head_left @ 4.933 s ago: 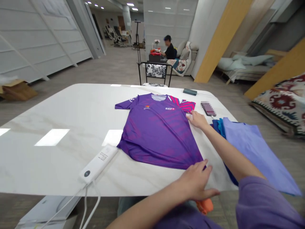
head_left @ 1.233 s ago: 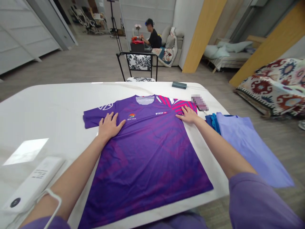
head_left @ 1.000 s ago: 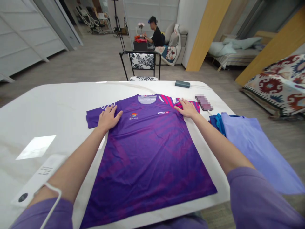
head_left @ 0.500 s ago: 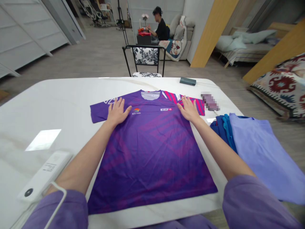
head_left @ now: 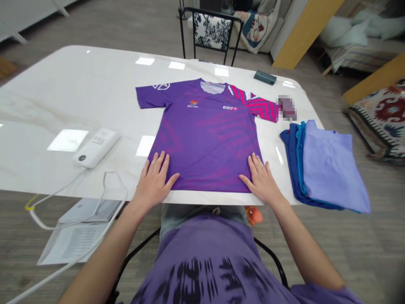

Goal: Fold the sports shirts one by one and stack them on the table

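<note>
Purple fabric lies under both palms: a short-sleeved shirt (head_left: 209, 135), spread front up, its collar (head_left: 213, 87) well beyond the fingertips and its hem running across between the two hands. The left hand (head_left: 153, 179) rests palm down on the lower corner on its side, fingers fanned and nearly straight, thumb pointing inward just above the hem; it has hold of nothing. The right hand (head_left: 262, 179) mirrors it at the opposite lower corner, flat and spread, thumb turned in, likewise gripping nothing. Ahead of the left hand stretches a plain purple sleeve with a white emblem (head_left: 161, 86); ahead of the right, a sleeve striped in pink (head_left: 264, 108).

Beneath everything is a glossy white table (head_left: 104, 97). To the left of the left hand sits a white device (head_left: 96, 147), with a pale cable (head_left: 72, 264) looping past the forearm. Just outside the right hand, a stack of blue and lavender clothes (head_left: 329, 169) hangs slightly over the table edge. Farther forward of that hand are a pixelated item (head_left: 287, 107), near the striped cuff, and a dark green case (head_left: 265, 77).
</note>
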